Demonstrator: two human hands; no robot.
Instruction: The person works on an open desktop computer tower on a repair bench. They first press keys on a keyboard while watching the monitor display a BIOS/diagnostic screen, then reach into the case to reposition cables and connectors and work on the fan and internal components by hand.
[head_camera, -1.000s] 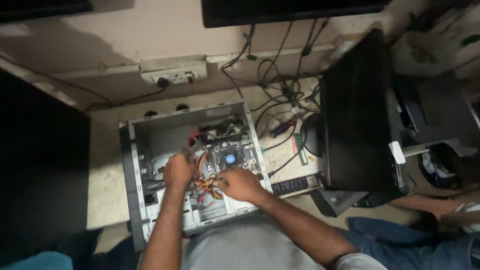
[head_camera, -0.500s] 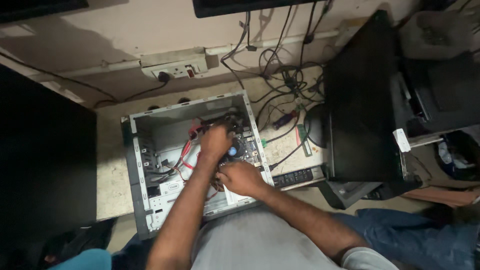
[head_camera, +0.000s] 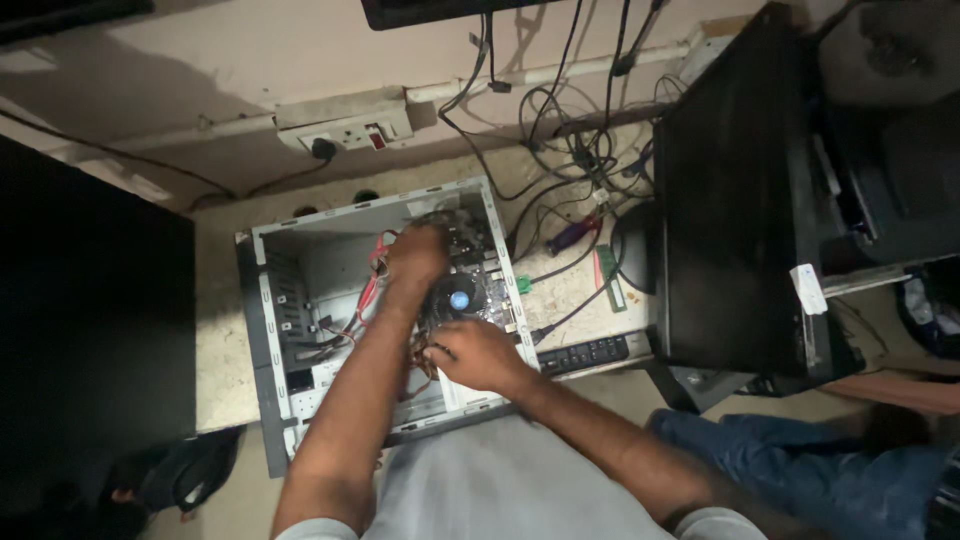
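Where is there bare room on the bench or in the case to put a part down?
Bare bench left of the open case. Inside, the bare floor between the drive bays and left hand. Crowded: cables right of the case, wires by the right hand.

Left hand (head_camera: 418, 255) deep in open computer case (head_camera: 262, 330); right hand (head_camera: 478, 355) beside cooler fan (head_camera: 459, 298).

We are looking down into an open grey computer case (head_camera: 262, 330) that is lying on its side on the worktop, its side panel off and its inside facing up. Against its right wall a motherboard (head_camera: 480, 262) is sitting flat, with a round black cooler fan (head_camera: 459, 298) with a blue centre on top. Red cables (head_camera: 372, 282) are running across the middle, and a bundle of coloured wires (head_camera: 425, 362) is lying lower down.
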